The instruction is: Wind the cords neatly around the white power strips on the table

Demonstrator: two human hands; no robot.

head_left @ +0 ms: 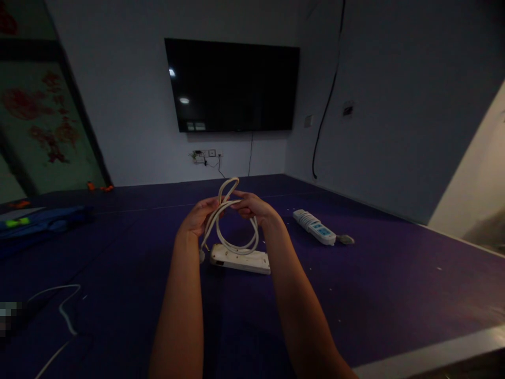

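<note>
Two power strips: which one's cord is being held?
The plain white strip; left hand and right hand hold its cord. The blue-marked strip lies untouched, farther right.

Cable (236, 248) partly behind fingers (208, 204) — left patch (11, 315) pixelated.

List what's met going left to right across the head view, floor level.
Loose cable → left hand → right hand → far strip. Left out: the cord gripped by both hands and its near strip, which span both hands.
</note>
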